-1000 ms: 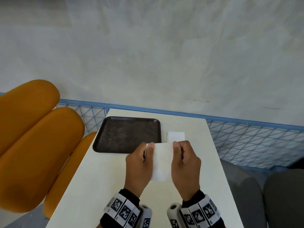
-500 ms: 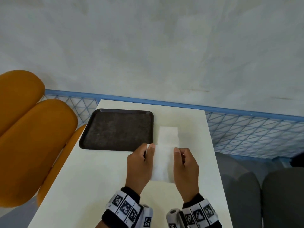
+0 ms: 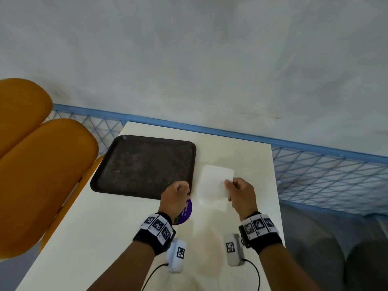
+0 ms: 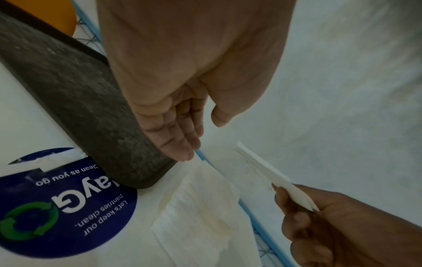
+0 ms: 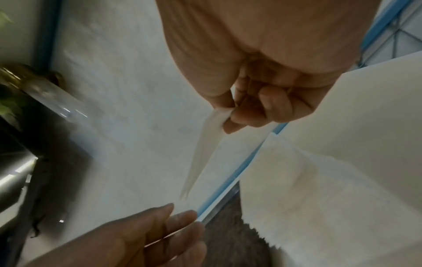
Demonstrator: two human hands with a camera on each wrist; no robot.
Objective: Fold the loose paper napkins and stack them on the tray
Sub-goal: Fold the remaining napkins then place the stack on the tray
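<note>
Both bare forearms reach forward side by side, each wrist wearing a black band with square printed markers. The left hand [image 3: 176,194] is loose, fingers straight and together, holding nothing. The right hand [image 3: 241,193] is curled, its thumb and fingers pinching a folded white napkin [image 3: 214,183] held raised in its grip.

A pale worktop [image 3: 105,227] runs up the middle of the head view. A round purple sticker [image 3: 185,211] lies on it; the left wrist view shows it blue, with white lettering and green arrows. Orange chair backs [image 3: 42,164] fill the left edge. A blue mesh railing [image 3: 325,171] crosses behind the worktop, under a grey wall [image 3: 189,49]. Grey seats [image 3: 336,248] sit at lower right.
</note>
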